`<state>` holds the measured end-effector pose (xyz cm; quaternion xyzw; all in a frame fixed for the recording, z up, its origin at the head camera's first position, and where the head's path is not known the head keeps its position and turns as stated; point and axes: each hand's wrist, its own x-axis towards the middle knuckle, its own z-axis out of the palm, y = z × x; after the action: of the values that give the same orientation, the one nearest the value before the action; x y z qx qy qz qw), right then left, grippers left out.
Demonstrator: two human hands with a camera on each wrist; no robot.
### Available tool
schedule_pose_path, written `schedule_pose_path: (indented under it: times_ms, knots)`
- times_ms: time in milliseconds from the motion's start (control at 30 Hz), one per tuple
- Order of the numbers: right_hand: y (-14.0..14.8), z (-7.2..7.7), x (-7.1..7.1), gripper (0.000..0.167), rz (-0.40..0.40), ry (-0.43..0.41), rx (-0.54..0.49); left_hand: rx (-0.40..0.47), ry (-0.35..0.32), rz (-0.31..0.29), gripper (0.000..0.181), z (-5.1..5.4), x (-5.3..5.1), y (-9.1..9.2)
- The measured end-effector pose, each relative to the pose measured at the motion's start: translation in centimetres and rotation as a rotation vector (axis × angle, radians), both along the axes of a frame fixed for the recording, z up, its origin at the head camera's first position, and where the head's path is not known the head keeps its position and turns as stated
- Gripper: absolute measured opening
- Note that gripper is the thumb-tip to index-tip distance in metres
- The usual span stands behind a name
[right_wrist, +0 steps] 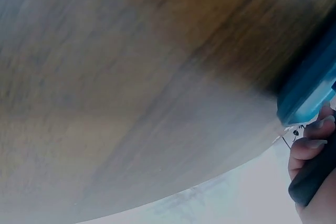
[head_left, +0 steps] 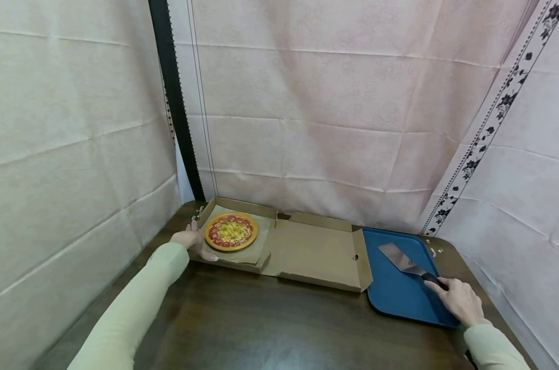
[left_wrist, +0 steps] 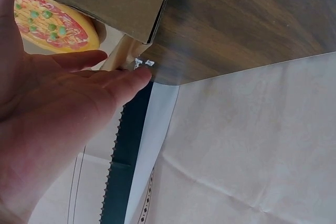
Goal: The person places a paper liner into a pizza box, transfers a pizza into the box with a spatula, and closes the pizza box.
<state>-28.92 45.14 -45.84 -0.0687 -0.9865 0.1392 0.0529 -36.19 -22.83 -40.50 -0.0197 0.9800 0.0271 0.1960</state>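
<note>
A small pizza (head_left: 231, 232) lies on paper in the left half of an opened cardboard pizza box (head_left: 316, 254). My left hand (head_left: 192, 240) rests at that box's left corner, fingers along the side wall and thumb near the front wall. The left wrist view shows this hand (left_wrist: 68, 98) with fairly straight fingers against the cardboard. On the right, my right hand (head_left: 460, 300) grips the black handle of a metal spatula (head_left: 401, 261), its blade over a blue tray (head_left: 390, 295). Only part of the right hand (right_wrist: 310, 153) and the handle appears in the right wrist view.
The brown wooden table (head_left: 260, 318) carries everything, with its left and right edges close to the arms. Small pale scraps (head_left: 434, 251) lie beyond the tray at the right. Shiny silvery bits (head_left: 197, 213) sit by the box's left corner. Cloth sheets (head_left: 307, 103) hang around the table.
</note>
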Motion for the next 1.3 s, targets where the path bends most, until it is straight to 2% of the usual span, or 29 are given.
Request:
schedule_pose_path:
  times_ms: [467, 633, 733, 933, 1067, 1300]
  knots:
    - [-0.1, -0.1, 0.3, 0.082, -0.019, -0.006, -0.003, 0.009, -0.004, 0.003, 0.12, -0.1, 0.1, -0.2]
    - [-0.1, -0.5, 0.3, 0.082, -0.027, 0.002, 0.005, 0.019, 0.004, 0.023, 0.12, -0.1, 0.2, -0.1]
    - [-0.1, -0.8, 0.4, 0.08, -0.018, 0.04, 0.015, 0.022, 0.002, 0.03, 0.12, -0.1, 0.2, -0.1]
    - [-0.2, -1.3, 0.5, 0.066, 0.024, 0.151, 0.058, 0.03, 0.007, 0.024, 0.123, -0.1, 0.1, -0.3]
    - [-0.3, -1.3, 0.5, 0.062, 0.027, 0.171, 0.075, 0.048, 0.006, 0.037, 0.125, 0.0, 0.1, -0.4]
    - [-0.4, -1.5, 0.6, 0.061, 0.02, 0.148, 0.068, 0.059, -0.008, 0.042, 0.127, 0.0, 0.3, -0.2]
